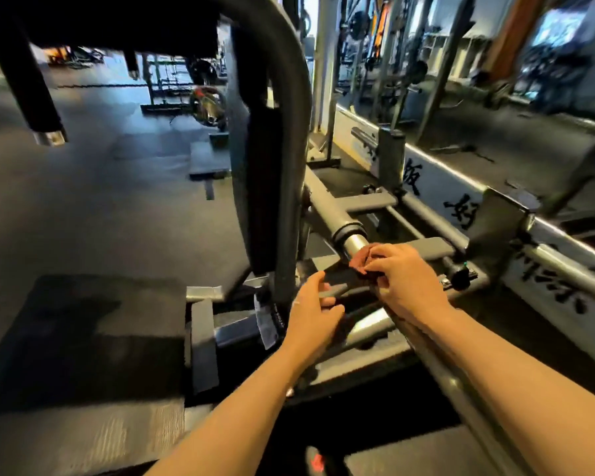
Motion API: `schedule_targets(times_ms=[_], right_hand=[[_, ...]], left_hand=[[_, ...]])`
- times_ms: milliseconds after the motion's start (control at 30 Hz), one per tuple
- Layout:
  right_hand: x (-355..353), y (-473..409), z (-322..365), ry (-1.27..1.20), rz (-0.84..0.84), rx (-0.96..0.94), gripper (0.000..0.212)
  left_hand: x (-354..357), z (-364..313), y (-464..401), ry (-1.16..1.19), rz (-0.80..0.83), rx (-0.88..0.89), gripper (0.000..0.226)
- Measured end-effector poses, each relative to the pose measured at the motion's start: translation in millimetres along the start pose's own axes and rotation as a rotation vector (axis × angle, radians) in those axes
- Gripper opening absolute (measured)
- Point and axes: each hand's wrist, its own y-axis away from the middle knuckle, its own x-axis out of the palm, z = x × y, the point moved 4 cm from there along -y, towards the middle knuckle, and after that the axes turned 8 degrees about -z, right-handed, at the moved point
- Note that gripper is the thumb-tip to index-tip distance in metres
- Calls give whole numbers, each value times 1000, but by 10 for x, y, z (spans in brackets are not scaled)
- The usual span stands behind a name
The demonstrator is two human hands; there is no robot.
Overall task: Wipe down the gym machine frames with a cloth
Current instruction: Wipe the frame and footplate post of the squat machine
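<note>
The machine frame [282, 139] fills the middle of the frame: a thick dark upright that arches over the top edge and comes down to a cluster of grey base rails at centre. From that upright a grey bar with a chrome sleeve [334, 214] runs down and to the right, its long axis slanting from the centre of the picture toward your hands at lower centre. A mirrored wall with black lettering takes up the right side, and dark rubber flooring the left.

Your right hand [404, 281] sits just right of centre, right at the chrome tip of that bar, fingers curled around a small reddish cloth [363, 257] bunched against the sleeve end. So the cloth is in your right hand, touching or just beside the bar's end (the blur makes actual contact hard to call). Your left hand [315, 312] lies lower and to the left, fingers bent over a dark flat bracket [337, 286] on the base, seemingly bracing there.

The untouched length of the bar lies up and to the left of the cloth. I judge the next stroke should follow that slant, away from you, and your right hand is the nearer one to make it.
</note>
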Motion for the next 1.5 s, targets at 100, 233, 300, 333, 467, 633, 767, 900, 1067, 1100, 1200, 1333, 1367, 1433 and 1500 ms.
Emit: schedule_targets(times_ms=[100, 233, 300, 333, 467, 633, 767, 900, 1067, 1100, 1200, 1333, 1367, 1433, 1500], right_hand=[[-59, -116, 264, -141, -169, 166, 37], [-183, -621, 751, -395, -350, 257, 46], [-254, -898, 927, -473, -409, 285, 48], [-279, -1037, 983, -497, -432, 291, 48], [-489, -1670, 1071, -562, -580, 268, 48], [-800, -2397, 1293, -555, -858, 115, 44], [-697, -2920, 1380, -365, -808, -8, 44], [-256, -2948, 1338, -197, -819, 64, 46], [654, -2559, 952, -569, -570, 496, 36], [688, -2491, 930, -589, -583, 506, 30], [390, -2515, 985, -588, -772, 412, 30], [49, -2862, 1065, -244, -916, 240, 46], [87, -2890, 1035, -199, -911, 236, 45], [329, -2803, 921, -169, -886, 293, 48], [701, -2561, 854, -287, -781, 382, 62]], left_hand=[[-469, -152, -268, -61, -17, 123, 56], [-881, -662, -803, -55, -93, 256, 54], [-1009, -880, -995, -64, -130, 307, 54], [-1062, -962, -1070, -79, -150, 333, 55], [-1299, -1352, -1372, -171, -217, 464, 55], [-1552, -1763, -1824, -278, -265, 721, 51], [-1592, -1907, -2261, -332, -300, 916, 66], [-1645, -1641, -2588, -400, -280, 1029, 62], [-1690, -1125, -2908, -630, -76, 1121, 85], [-1678, -1097, -2951, -630, -69, 1138, 87], [-1568, -1041, -3006, -547, -103, 1161, 86], [-1414, -944, -3060, -536, -151, 1125, 99], [-1396, -924, -3083, -528, -162, 1118, 101], [-1377, -898, -3104, -517, -173, 1130, 105], [-1363, -905, -3105, -554, -167, 1159, 111]])
